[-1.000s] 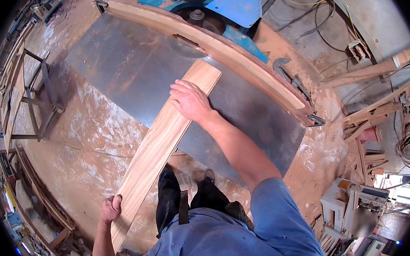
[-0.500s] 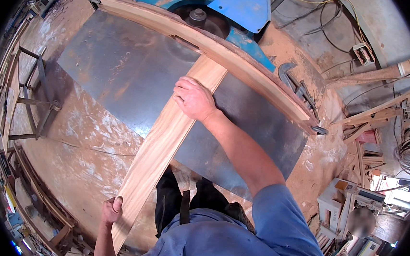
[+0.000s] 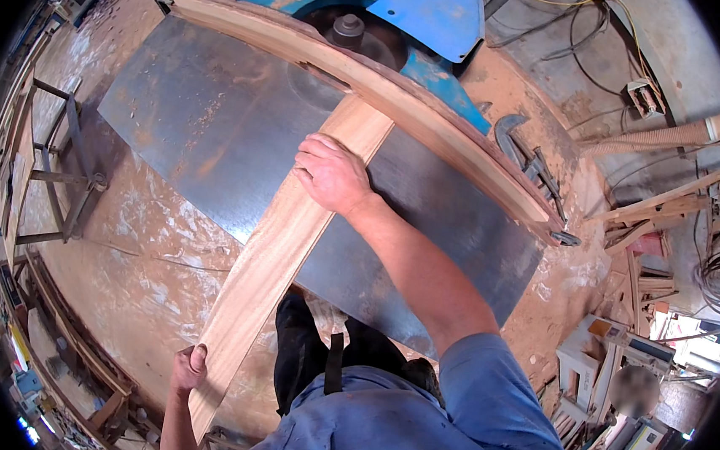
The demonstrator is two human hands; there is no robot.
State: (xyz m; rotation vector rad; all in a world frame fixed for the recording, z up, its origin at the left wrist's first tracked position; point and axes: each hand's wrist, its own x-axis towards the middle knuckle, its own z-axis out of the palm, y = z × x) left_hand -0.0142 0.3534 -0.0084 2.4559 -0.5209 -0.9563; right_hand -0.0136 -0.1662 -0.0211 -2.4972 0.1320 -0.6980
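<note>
- The long wooden board (image 3: 277, 252) is sitting further forward than a second ago: its far end, which was stopping short of the curved wooden fence (image 3: 370, 90), is now butting right against that fence, just below the round cutter spindle (image 3: 347, 29).
- The right hand (image 3: 330, 174) has travelled with it, palm down and fingers spread flat on the board's top face near the fence, pressing rather than wrapping.
- The left hand (image 3: 190, 368) is closed around the board's near edge, well back from the fence, close to the person's body; it has hardly shifted.
- Judging from this, the board is being fed toward the fence, and its far end is now at the point where contact with the fence begins.
- The board is lying flat across the grey metal bench (image 3: 215, 129), with its near part overhanging the bench edge farthest from the fence.
- Its long axis is running diagonally, from the left hand at the lower left up to the fence at the upper right, meeting the fence roughly crosswise.
- A clamp (image 3: 534, 167) is lying beyond the fence, to its right.
</note>
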